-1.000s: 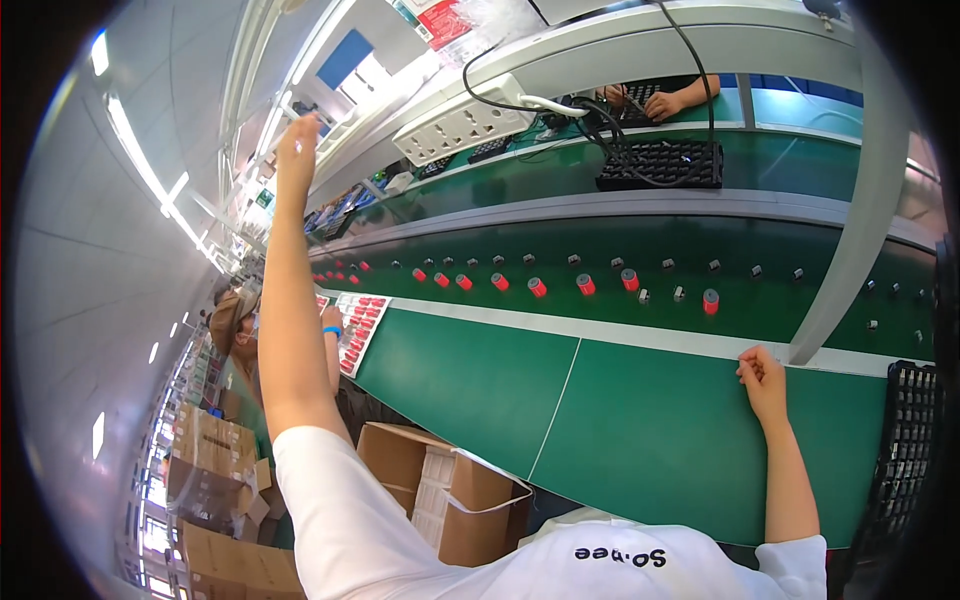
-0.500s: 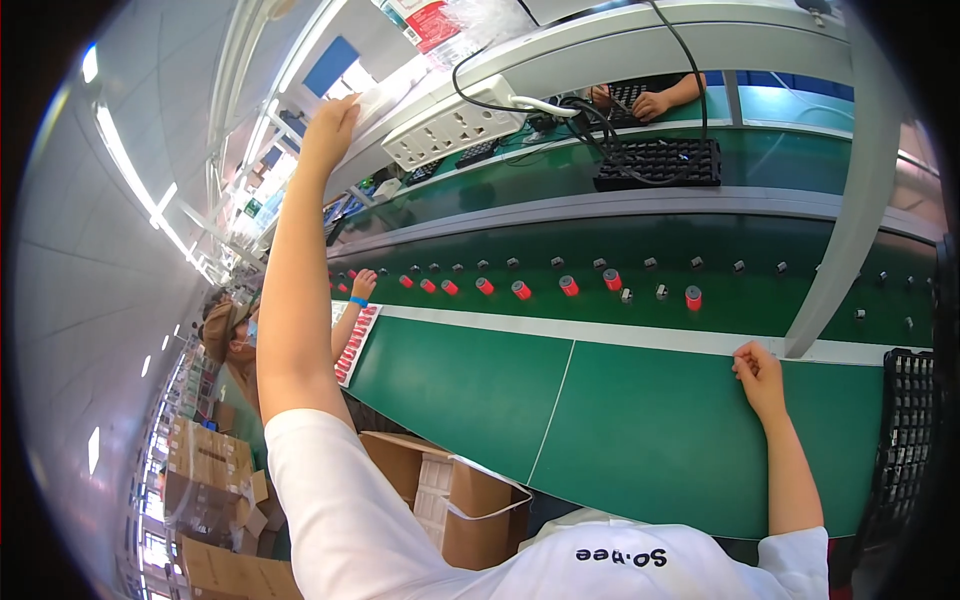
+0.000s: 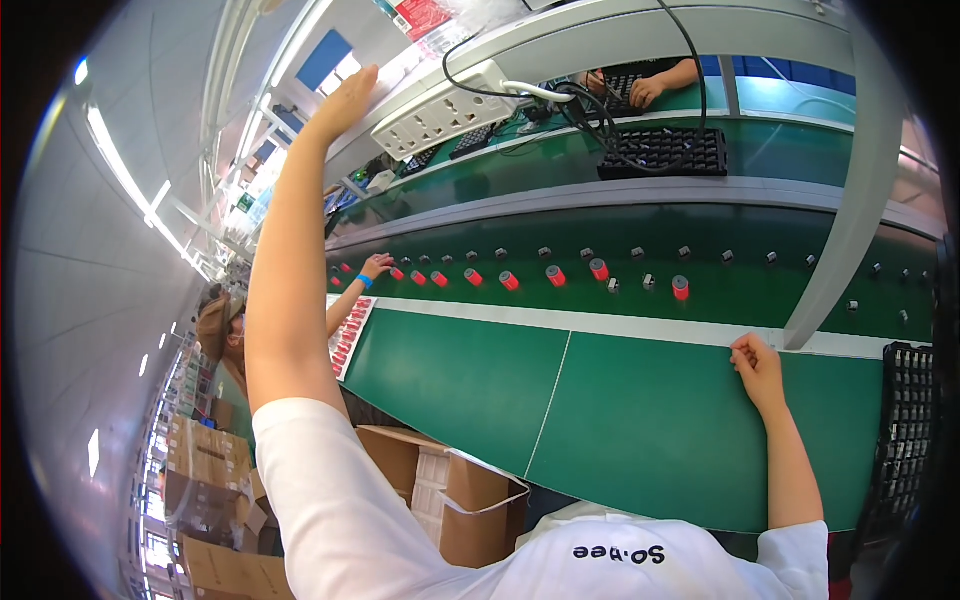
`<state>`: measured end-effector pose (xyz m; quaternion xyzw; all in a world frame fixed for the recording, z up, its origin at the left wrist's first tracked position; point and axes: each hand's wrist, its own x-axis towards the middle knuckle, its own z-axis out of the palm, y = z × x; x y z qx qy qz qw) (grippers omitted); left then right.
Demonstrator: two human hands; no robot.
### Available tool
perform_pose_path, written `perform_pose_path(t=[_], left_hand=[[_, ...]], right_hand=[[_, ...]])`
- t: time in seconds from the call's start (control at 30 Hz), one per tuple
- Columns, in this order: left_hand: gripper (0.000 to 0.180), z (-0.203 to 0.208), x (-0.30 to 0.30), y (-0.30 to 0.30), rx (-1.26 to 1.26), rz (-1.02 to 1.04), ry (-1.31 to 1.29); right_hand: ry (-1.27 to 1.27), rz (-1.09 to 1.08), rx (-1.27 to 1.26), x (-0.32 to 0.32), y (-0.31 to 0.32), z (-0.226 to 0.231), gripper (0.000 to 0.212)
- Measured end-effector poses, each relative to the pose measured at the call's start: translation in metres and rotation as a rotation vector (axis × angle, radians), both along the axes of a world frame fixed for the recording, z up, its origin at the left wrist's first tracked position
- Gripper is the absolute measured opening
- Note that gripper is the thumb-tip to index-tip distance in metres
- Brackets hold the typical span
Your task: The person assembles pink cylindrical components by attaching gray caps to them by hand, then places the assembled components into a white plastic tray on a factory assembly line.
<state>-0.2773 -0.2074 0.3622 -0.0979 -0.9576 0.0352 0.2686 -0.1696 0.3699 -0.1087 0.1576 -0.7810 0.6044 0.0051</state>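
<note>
Head view: the person's left hand (image 3: 345, 100) is raised high, palm flat and fingers spread open, holding nothing, nearest the white multi-socket power strip (image 3: 445, 108) on the grey overhead rail (image 3: 640, 30). Right hand (image 3: 757, 368) rests loosely curled, empty, on the green bench mat (image 3: 620, 430) by its far edge. Red cylindrical caps (image 3: 555, 275) ride the dark green conveyor belt (image 3: 700, 250) beyond. Judgement: reaching up goes best with the right hand braced and the black cables (image 3: 590, 100) avoided.
</note>
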Motion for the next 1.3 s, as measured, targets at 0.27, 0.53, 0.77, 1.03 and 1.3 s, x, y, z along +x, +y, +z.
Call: perform_pose_path(t=[0.27, 0.53, 0.77, 1.03, 1.3], left_hand=[[0.045, -0.022, 0.126, 0.134, 0.155, -0.083, 0.118], [0.026, -0.220, 0.393, 0.124, 0.439, 0.287, -0.325], [0.044, -0.461, 0.669, -0.012, 1.261, 1.376, -0.634], [0.074, -0.624, 0.712, 0.009, 1.025, 1.352, -0.461], [0.073, -0.643, 0.688, -0.015, 0.906, 1.489, -0.659]], right_hand=[[-0.093, 0.020, 0.033, -0.015, 0.016, -0.021, 0.005], [-0.020, 0.057, 0.150, -0.049, 0.051, -0.031, 0.014], [0.172, -0.002, 0.120, -0.040, 0.011, -0.003, 0.013], [0.538, 0.566, 0.447, 0.046, -0.151, 0.053, 0.007], [0.396, 0.682, 0.451, 0.071, -0.186, 0.027, 0.007]])
